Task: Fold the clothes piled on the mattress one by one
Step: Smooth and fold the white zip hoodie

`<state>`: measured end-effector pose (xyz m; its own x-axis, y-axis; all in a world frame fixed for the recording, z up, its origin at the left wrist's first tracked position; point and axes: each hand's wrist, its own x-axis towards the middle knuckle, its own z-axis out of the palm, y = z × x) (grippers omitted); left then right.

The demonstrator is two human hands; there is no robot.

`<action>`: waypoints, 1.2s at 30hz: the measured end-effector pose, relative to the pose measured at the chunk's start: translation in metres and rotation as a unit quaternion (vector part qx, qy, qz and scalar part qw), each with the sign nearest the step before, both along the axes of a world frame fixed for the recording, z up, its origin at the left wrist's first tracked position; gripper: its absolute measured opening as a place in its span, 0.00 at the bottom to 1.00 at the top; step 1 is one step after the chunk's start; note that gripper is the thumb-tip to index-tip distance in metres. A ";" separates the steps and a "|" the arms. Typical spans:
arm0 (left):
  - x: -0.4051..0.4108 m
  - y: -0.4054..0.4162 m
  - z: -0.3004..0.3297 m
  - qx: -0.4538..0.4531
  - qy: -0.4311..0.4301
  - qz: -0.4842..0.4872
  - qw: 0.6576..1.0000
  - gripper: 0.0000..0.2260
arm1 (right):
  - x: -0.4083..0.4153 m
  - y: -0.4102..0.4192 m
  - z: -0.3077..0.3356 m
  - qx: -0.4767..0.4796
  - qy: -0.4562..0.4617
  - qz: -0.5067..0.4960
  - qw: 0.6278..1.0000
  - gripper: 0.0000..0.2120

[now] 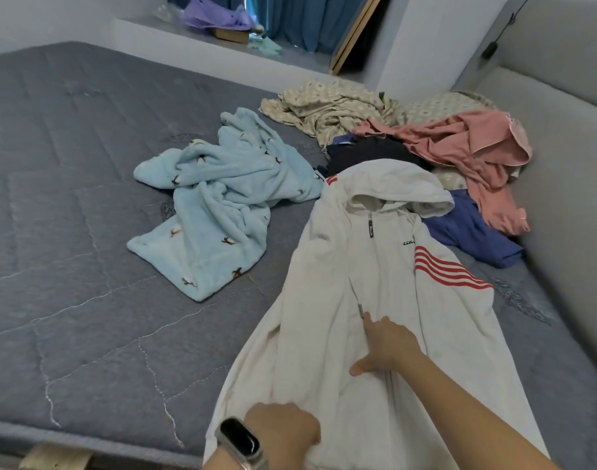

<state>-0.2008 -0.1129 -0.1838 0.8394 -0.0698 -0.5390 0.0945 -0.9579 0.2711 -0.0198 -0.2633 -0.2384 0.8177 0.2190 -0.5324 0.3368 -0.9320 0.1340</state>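
A white zip hoodie (375,266) with red stripes on its sleeve lies front up on the grey mattress (86,198), hood away from me. My right hand (388,347) lies flat on its chest with fingers straight, next to the drawstring tip. My left hand (283,429), with a watch on the wrist, grips the fabric near the hem at the mattress's near edge. Behind the hoodie lies the pile: a pink garment (466,154), a dark blue one (473,232), a black one (368,154) and a beige patterned one (327,106).
A light blue fleece garment (215,205) lies crumpled left of the hoodie. A grey padded headboard (561,113) runs along the right side. A window ledge (222,35) with a purple item sits behind the mattress.
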 end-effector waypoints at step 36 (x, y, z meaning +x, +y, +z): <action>0.159 0.115 -0.083 -0.086 -0.303 0.433 0.844 0.16 | 0.214 0.133 0.027 0.662 -0.003 -0.321 0.677 0.15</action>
<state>-0.0418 0.0020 -0.2666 0.7334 0.6788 -0.0367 0.5335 -0.5414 0.6498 0.1941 -0.1305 -0.2113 0.9721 0.0991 -0.2128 -0.1913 -0.1908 -0.9628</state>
